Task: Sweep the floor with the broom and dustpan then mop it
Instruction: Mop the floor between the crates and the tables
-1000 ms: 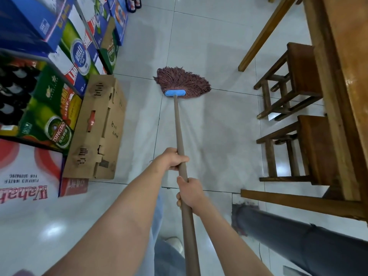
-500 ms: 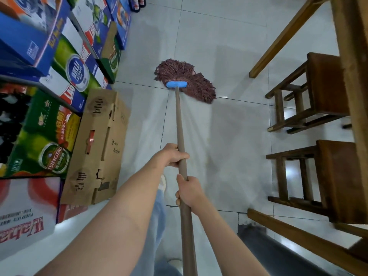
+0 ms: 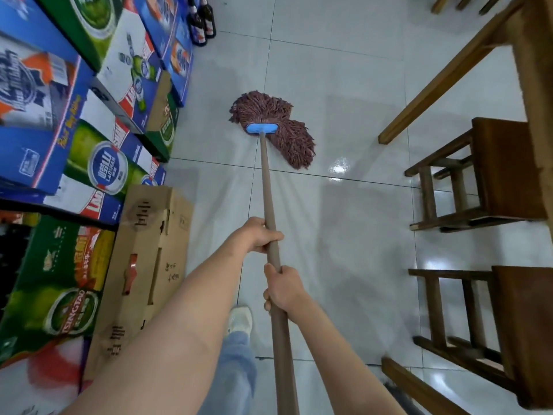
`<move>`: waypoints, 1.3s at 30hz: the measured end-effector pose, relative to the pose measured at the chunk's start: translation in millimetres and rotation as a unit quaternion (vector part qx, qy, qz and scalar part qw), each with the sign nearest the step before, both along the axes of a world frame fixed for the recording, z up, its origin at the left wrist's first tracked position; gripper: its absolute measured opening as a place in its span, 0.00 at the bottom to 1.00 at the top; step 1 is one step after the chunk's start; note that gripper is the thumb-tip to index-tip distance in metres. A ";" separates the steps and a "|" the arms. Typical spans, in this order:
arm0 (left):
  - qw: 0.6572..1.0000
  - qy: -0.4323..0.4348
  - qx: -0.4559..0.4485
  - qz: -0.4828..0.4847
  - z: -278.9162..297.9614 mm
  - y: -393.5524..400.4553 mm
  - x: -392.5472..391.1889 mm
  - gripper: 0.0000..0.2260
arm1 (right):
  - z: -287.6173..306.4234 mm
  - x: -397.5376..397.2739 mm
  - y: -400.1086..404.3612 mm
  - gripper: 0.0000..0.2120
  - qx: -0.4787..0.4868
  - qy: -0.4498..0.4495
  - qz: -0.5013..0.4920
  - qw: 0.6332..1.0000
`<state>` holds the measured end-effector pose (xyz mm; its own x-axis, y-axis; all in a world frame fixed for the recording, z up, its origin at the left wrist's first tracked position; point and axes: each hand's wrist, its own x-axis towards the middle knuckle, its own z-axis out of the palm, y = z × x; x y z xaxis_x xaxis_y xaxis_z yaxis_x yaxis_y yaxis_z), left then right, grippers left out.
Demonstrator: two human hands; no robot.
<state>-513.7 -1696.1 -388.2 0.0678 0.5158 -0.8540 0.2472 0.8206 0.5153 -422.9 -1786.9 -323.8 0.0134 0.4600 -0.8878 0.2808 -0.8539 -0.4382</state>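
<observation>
A mop with a long brown wooden handle point(image 3: 267, 187) and a blue clamp point(image 3: 261, 128) lies ahead of me on the pale tiled floor point(image 3: 353, 211). Its reddish-brown string head point(image 3: 278, 127) is spread on the tiles, trailing to the right. My left hand point(image 3: 259, 236) grips the handle higher along the shaft. My right hand point(image 3: 281, 287) grips it just below, closer to me. No broom or dustpan is in view.
Stacked beer cartons point(image 3: 89, 121) and a brown cardboard box point(image 3: 143, 265) line the left side. Dark bottles point(image 3: 202, 19) stand at the far left. Wooden stools point(image 3: 484, 175) and table legs point(image 3: 443, 76) crowd the right. My foot point(image 3: 241, 319) is below the hands.
I have stepped forward along the aisle. The mop head has been pushed farther ahead and its strings now trail to the right. Both hands keep their grip on the handle.
</observation>
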 end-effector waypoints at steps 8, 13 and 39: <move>1.000 -0.005 0.012 0.009 3.9 14.7 -10.3 0.06 | 10.1 -10.1 18.4 0.12 -0.009 0.026 -0.006 1.000; 1.000 0.017 0.021 0.012 12.3 -4.1 -19.6 0.05 | 21.9 -22.1 0.4 0.11 -0.017 0.048 -0.029 0.998; 0.998 0.011 0.009 0.069 38.5 -293.2 -18.0 0.04 | 70.0 -3.5 -274.5 0.11 -0.008 0.059 0.077 0.995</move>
<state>-531.6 -1989.3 -349.7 -0.0228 0.5350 -0.8446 0.1443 0.8377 0.5267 -426.4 -2061.5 -253.8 -0.1599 0.4349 -0.8862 0.3558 -0.8120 -0.4627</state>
